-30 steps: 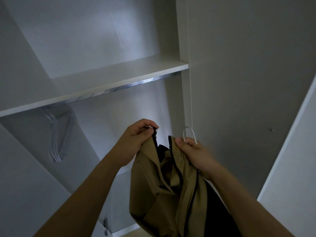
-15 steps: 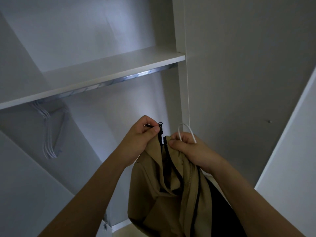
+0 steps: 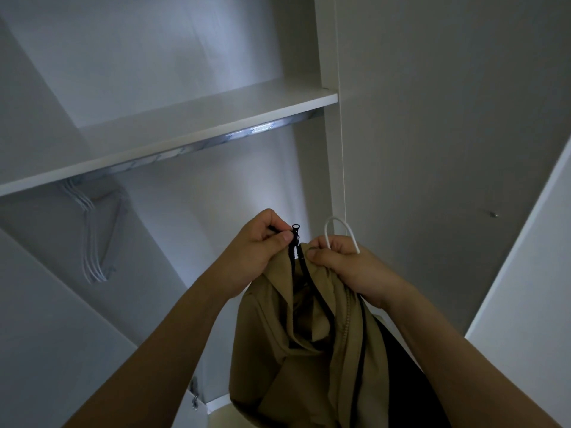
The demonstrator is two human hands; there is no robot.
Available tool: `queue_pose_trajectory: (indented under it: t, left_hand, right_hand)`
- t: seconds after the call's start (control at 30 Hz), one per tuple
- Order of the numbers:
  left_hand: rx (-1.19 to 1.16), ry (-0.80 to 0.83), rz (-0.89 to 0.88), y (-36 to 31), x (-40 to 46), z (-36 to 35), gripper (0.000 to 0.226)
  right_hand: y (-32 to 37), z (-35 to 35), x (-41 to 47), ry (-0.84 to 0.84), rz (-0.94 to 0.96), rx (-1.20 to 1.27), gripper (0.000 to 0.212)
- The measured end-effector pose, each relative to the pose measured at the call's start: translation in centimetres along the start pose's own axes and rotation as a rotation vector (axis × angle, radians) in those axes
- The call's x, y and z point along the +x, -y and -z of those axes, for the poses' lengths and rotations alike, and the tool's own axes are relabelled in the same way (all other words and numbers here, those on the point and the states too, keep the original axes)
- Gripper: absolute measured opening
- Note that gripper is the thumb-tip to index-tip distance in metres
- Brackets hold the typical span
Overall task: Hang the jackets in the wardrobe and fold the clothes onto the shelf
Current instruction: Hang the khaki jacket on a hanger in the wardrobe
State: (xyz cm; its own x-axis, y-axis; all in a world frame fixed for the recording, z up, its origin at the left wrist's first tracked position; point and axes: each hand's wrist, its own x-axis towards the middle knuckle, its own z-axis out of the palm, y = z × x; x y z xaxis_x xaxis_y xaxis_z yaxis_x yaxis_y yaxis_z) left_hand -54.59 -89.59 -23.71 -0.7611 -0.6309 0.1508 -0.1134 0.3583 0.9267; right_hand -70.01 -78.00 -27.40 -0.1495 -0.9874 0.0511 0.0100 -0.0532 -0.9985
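The tan jacket [image 3: 296, 335] hangs in front of the person, held up near the middle of the open wardrobe [image 3: 327, 149], below the shelf [image 3: 191, 125]. A second ago its two front edges were apart at the top. Now they have come together, and the black zipper [image 3: 295, 239] sits right at the collar. That means the jacket is almost zipped up, so it should stay on its hanger [image 3: 338, 230] and not slide off.

The left hand [image 3: 256, 251] is curled, and its thumb and fingers pinch the little black zipper pull. It has come a bit higher than it was. The right hand [image 3: 343, 267] is curled too. It holds the other side of the collar and also the white hanger, whose hook sticks up out of the fist.

The jacket is not on the rail [image 3: 216, 140] yet. The shiny rail runs just under the shelf, up and to the left of the hands. A bunch of white spare hangers [image 3: 92, 242] hangs on it at the left side, well apart from the jacket.

The next step is likely to let go of the zipper and lift the hook up over the rail. The hook has to go up quite a way, so the right hand needs a good hold. The shelf above has nothing folded on the part that shows, so that part of the job looks still to do.
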Motion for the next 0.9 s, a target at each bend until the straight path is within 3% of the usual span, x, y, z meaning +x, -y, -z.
queue_pose_trajectory:
  t: [0.47,0.77,0.9]
  left_hand:
    - [-0.044,0.081,0.003,-0.5,-0.3,-0.1,0.018]
    - [0.096,0.203,0.025,-1.6,-0.7,0.5,0.018]
    - [0.333,0.118,-0.036,-1.7,-0.7,0.4,0.018]
  right_hand:
    - [0.1,0.3,-0.3,-0.01,-0.007,0.003,0.017]
    - [-0.7,0.0,-0.1,-0.123,0.029,0.036,0.034]
    - [-0.7,0.1,-0.1,-0.101,0.031,-0.004,0.029]
